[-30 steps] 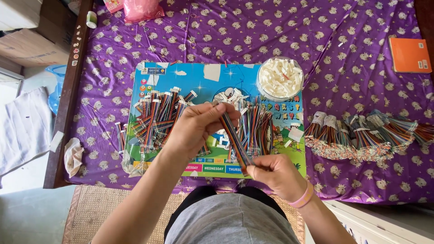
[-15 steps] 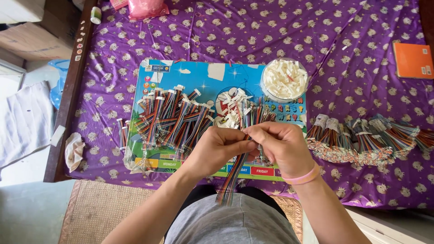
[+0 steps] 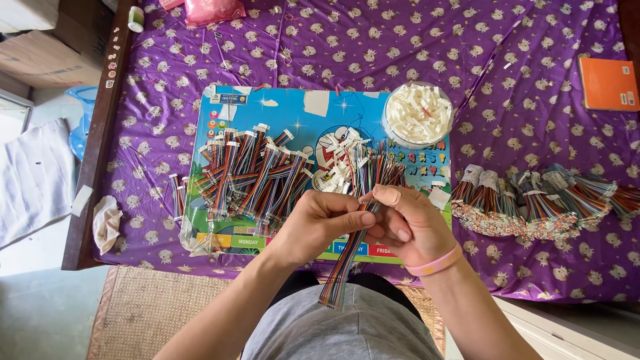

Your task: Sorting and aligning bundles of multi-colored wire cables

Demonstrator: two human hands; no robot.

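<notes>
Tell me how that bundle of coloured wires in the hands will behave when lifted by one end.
The bundle of coloured wires is probably floppy: below the left hand and right hand its free end droops toward the lap. It looks light, since fingertips alone hold it. The strands may splay, as the lower end already fans slightly.

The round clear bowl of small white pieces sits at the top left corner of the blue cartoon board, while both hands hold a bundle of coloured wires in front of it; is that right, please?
Not quite. The head view shows the round clear bowl at the top right corner of the blue cartoon board, not the top left. The rest holds: the left hand and right hand both hold the bundle of coloured wires.
</notes>
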